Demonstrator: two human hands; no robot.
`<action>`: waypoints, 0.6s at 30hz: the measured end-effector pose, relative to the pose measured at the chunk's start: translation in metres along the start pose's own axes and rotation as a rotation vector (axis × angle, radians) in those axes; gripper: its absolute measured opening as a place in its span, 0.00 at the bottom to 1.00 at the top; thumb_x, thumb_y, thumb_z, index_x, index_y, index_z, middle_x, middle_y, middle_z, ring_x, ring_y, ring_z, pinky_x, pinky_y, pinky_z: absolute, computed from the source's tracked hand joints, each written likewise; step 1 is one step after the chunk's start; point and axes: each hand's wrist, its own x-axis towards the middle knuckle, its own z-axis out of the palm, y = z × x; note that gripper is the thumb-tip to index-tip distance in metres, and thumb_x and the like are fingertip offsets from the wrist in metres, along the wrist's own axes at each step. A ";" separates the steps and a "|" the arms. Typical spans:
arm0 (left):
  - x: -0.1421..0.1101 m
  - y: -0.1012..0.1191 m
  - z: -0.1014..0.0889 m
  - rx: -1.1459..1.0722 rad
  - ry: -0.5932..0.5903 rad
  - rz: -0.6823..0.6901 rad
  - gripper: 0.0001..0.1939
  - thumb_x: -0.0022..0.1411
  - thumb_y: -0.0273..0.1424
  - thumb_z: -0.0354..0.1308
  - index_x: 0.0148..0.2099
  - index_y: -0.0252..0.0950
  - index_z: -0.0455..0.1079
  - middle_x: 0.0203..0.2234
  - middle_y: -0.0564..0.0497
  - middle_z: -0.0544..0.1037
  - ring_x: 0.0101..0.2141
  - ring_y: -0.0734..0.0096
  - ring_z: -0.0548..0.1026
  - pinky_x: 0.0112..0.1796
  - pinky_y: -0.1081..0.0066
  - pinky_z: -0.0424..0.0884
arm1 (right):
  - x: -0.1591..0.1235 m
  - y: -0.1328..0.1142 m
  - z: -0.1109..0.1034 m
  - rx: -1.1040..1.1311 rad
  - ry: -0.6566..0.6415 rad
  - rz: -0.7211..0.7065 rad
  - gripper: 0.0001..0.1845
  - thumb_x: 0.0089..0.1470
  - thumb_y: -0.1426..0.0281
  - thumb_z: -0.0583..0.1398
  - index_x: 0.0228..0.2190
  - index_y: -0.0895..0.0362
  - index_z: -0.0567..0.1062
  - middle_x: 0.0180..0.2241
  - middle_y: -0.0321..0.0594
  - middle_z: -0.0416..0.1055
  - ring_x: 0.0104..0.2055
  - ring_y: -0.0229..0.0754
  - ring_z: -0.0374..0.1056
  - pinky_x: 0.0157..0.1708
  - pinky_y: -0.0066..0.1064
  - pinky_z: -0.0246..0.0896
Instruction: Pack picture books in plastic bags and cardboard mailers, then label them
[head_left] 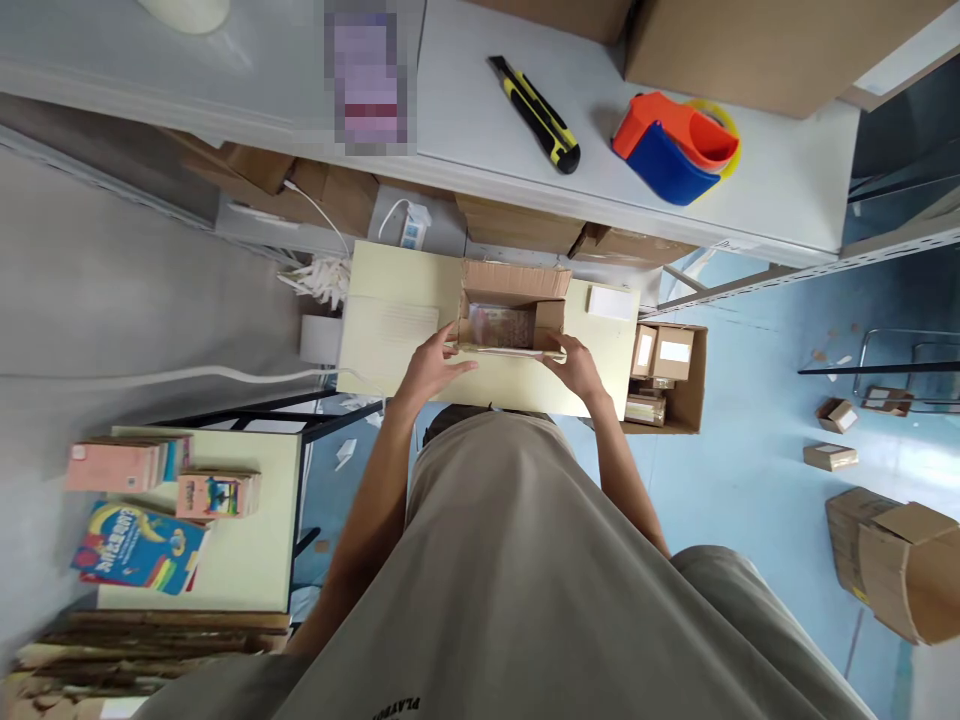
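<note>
A small open cardboard box (514, 290) stands on a pale yellow table (390, 320) in front of me. Inside it lies something wrapped in clear plastic (499, 325). My left hand (429, 366) grips the box's near edge at its left end, fingers laid along the flap. At the right near corner, my right hand (579, 362) is closed on the same edge. Both forearms reach out over my grey shirt.
A white surface beyond holds a yellow-black utility knife (537, 112), an orange-blue tape dispenser (675, 148) and a large carton (757, 45). An open carton of small boxes (669, 378) sits right of the table. Books (139, 545) lie on a side table. Cartons (896, 565) litter the blue floor.
</note>
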 end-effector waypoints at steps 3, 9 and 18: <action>0.028 0.002 0.002 0.020 0.088 -0.072 0.43 0.64 0.40 0.79 0.76 0.37 0.71 0.54 0.37 0.87 0.53 0.42 0.87 0.64 0.47 0.78 | 0.019 0.008 0.002 -0.069 0.165 0.118 0.29 0.69 0.58 0.67 0.66 0.56 0.80 0.62 0.60 0.79 0.68 0.66 0.71 0.71 0.61 0.70; 0.087 0.014 0.012 -0.013 0.223 0.092 0.62 0.58 0.26 0.77 0.87 0.37 0.51 0.80 0.29 0.63 0.76 0.34 0.68 0.75 0.43 0.66 | 0.065 0.016 -0.003 0.052 0.186 0.189 0.60 0.61 0.49 0.72 0.81 0.59 0.57 0.79 0.69 0.58 0.82 0.68 0.56 0.78 0.66 0.58; 0.074 0.020 0.015 0.007 0.114 0.288 0.64 0.59 0.22 0.70 0.89 0.39 0.43 0.78 0.32 0.67 0.77 0.40 0.66 0.77 0.45 0.64 | 0.054 0.001 -0.004 0.288 0.199 0.041 0.64 0.60 0.36 0.66 0.84 0.49 0.52 0.79 0.64 0.62 0.79 0.62 0.63 0.75 0.64 0.62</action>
